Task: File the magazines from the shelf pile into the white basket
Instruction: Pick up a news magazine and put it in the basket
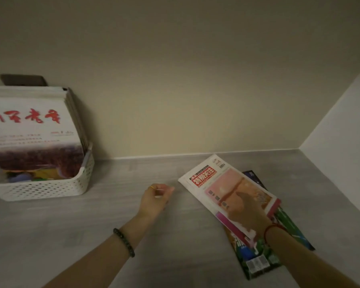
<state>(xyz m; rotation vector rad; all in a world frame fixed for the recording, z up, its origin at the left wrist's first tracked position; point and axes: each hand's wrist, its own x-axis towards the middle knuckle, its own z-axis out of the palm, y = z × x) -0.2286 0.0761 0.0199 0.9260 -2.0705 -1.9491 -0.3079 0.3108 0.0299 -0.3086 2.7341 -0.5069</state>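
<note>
A white perforated basket stands at the left of the grey shelf, with several magazines upright in it; the front one is white with red brush lettering. At the right lies a small pile of magazines. Its top magazine is white and pink with a red title block. My right hand rests flat on that cover, fingers stretched toward its middle. My left hand hovers over the bare shelf just left of the pile, fingers loosely curled, holding nothing.
The beige back wall and a white side wall close in the shelf at the rear and right. A dark flat object leans on the wall behind the basket. Grey shelf surface lies between basket and pile.
</note>
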